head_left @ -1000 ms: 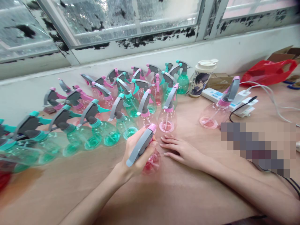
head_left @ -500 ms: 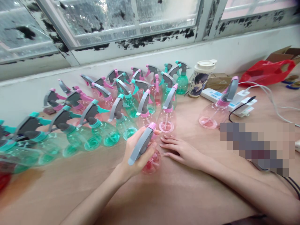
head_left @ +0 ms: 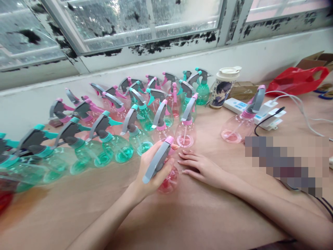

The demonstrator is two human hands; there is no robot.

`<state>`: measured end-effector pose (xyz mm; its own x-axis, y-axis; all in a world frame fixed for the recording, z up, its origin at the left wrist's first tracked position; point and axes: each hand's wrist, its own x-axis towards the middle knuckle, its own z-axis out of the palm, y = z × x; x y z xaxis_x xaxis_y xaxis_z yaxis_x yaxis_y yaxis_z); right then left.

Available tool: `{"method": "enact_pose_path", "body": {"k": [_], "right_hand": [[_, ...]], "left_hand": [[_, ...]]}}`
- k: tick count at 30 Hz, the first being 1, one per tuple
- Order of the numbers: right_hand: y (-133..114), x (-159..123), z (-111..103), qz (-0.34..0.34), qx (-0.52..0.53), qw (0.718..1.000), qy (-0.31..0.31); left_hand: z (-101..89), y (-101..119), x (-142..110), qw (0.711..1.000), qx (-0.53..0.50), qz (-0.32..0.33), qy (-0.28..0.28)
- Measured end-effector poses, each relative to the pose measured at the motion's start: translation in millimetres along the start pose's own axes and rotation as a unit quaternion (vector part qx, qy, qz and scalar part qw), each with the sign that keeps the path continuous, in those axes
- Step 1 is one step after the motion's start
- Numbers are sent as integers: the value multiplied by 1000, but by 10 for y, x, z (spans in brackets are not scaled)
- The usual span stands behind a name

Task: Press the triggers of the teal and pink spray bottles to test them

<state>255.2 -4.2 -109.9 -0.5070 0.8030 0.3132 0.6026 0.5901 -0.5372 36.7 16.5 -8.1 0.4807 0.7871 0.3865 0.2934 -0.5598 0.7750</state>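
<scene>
My left hand (head_left: 153, 170) is wrapped round the neck and trigger of a pink spray bottle (head_left: 168, 180), whose grey sprayer head with a pink nozzle tip shows above my fingers. The bottle rests on the table in front of me. My right hand (head_left: 197, 166) lies flat on the table to the right of it, fingers apart and holding nothing. Just beyond my hands stand two more pink spray bottles (head_left: 185, 133) with grey heads. A row of green spray bottles (head_left: 124, 149) runs off to the left.
More pink and green bottles crowd behind, along the white wall. To the right are another pink bottle (head_left: 235, 130), a printed cup (head_left: 223, 91), a white power strip (head_left: 235, 105) with cables and a red plastic bag (head_left: 296, 81). A pixelated patch covers part of the right side.
The held bottle's sprayer head has tilted slightly, and my left index finger has stretched out forward beside the nozzle. My right hand has stayed in place.
</scene>
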Motion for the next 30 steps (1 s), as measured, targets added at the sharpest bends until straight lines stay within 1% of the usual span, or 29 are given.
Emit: {"method": "enact_pose_path", "body": {"k": [6, 12, 18, 23, 30], "right_hand": [[4, -2, 3, 0, 2, 1000, 0], [11, -4, 9, 0, -1, 1000, -3], [18, -3, 17, -3, 0, 1000, -2], [15, 1, 10, 0, -16, 1000, -13], [11, 1, 7, 2, -3, 1000, -7]], "left_hand": [[0, -12, -2, 1000, -1, 11, -4], [-18, 21, 29, 1000, -2, 26, 5], [-27, 0, 21, 1000, 2, 5, -10], [-7, -13, 36, 1000, -8, 12, 5], [-10, -15, 25, 1000, -1, 21, -1]]}}
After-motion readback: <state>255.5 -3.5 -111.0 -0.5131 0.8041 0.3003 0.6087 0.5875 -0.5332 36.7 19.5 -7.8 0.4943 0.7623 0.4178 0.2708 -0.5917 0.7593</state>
